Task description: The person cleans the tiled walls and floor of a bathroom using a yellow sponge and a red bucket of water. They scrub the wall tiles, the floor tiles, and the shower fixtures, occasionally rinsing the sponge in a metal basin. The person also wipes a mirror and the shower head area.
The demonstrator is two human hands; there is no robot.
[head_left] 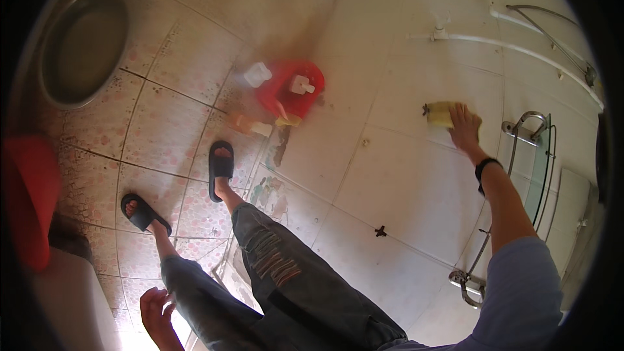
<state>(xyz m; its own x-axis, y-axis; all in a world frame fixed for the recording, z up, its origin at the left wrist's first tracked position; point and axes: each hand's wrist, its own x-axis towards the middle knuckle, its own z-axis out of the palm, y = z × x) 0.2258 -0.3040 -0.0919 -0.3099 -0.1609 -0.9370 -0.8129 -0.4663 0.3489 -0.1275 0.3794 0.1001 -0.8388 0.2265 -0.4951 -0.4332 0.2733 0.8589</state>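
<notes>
My right hand (464,129), with a dark band at the wrist, presses a yellow cleaning cloth (440,114) flat against the white tiled wall (414,175). A small dark cross-shaped mark (425,109) shows at the cloth's left edge. At the lower left my left hand (157,313) hangs beside my leg, its fingers loosely bent and nothing in them.
On the floor by the wall, a red plastic basin (314,85) holds a white bottle (298,84); more bottles surround it. A large metal basin (83,48) stands far left, above a red plastic object (31,195). A glass shelf with metal rails (540,175) and white pipes (487,43) line the wall.
</notes>
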